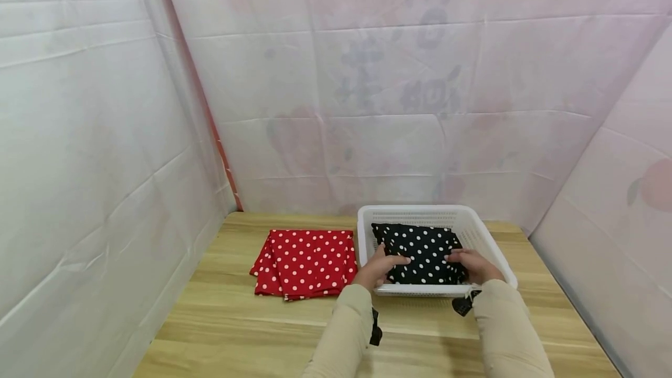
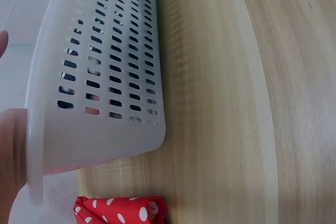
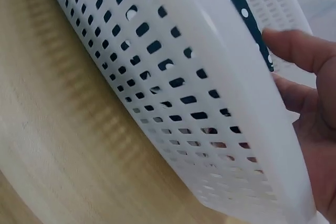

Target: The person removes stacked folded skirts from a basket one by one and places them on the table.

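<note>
A folded black cloth with white dots (image 1: 422,252) lies inside a white plastic basket (image 1: 420,210). My left hand (image 1: 375,267) grips the cloth's left side, its thumb on top and the other fingers down inside the basket. At the opposite side my right hand (image 1: 475,264) holds the cloth's edge, thumb uppermost; in the right wrist view the right hand (image 3: 310,77) reaches over the basket rim (image 3: 257,98). Skin shows through the basket's slots in both wrist views. The fingertips under the cloth are hidden.
A folded red cloth with white dots (image 1: 312,264) lies on the wooden table (image 1: 236,331), just left of the basket. Pale printed sheeting (image 1: 378,150) hangs behind the table and along both sides.
</note>
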A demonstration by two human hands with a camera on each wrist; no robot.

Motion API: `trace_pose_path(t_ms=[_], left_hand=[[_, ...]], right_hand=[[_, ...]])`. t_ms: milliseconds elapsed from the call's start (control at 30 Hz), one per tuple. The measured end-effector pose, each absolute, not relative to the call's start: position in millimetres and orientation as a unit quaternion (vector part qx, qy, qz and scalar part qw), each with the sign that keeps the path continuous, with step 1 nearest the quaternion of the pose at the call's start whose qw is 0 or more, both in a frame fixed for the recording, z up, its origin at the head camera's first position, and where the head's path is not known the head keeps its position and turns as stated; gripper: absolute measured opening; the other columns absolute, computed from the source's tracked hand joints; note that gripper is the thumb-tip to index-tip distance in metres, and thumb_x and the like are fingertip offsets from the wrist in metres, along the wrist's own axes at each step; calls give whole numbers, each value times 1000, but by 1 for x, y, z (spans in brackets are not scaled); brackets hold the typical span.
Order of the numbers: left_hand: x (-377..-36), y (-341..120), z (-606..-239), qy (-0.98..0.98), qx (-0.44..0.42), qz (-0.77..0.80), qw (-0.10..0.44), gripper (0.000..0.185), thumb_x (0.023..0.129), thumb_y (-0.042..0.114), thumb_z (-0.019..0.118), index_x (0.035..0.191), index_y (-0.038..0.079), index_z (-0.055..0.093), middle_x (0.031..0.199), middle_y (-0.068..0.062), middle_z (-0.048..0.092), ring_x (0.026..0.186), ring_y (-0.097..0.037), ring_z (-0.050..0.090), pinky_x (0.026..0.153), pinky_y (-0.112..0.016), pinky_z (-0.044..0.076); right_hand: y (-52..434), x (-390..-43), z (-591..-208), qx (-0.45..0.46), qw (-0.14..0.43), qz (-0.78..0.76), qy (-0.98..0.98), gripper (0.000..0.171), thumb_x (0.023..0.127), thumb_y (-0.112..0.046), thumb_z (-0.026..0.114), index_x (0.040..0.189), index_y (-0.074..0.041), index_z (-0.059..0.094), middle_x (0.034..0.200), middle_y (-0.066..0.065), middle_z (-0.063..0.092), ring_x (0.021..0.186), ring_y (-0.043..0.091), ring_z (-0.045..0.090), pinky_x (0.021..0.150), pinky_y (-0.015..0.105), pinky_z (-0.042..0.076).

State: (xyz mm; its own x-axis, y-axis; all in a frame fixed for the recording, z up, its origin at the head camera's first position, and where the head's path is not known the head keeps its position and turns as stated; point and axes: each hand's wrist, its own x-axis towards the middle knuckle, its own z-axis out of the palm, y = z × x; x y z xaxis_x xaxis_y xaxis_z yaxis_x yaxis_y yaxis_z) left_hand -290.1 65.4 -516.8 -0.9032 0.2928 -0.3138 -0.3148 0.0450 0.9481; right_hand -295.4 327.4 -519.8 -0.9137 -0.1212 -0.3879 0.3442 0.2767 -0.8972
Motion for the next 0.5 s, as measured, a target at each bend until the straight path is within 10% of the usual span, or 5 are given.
trace_pose_path(t_ms=[200, 500], left_hand=[[-292, 68, -521, 673, 8, 708, 214, 87, 76, 9, 74, 146, 5, 23, 143, -20, 27, 107, -39, 51, 81, -52, 47], [-291, 71, -521, 688, 30, 702, 183, 69, 77, 0, 72, 138, 7, 41, 137, -17, 37, 110, -30, 47, 82, -47, 46]], right_hand=[[328, -292, -518, 73, 129, -608, 780, 57, 88, 3, 43, 137, 17, 20, 126, 36, 32, 99, 33, 47, 86, 44, 43], [333, -289, -513, 86, 114, -650, 746, 60, 81, 10, 42, 138, 14, 25, 91, 4, 51, 69, 13, 45, 60, 28, 42]])
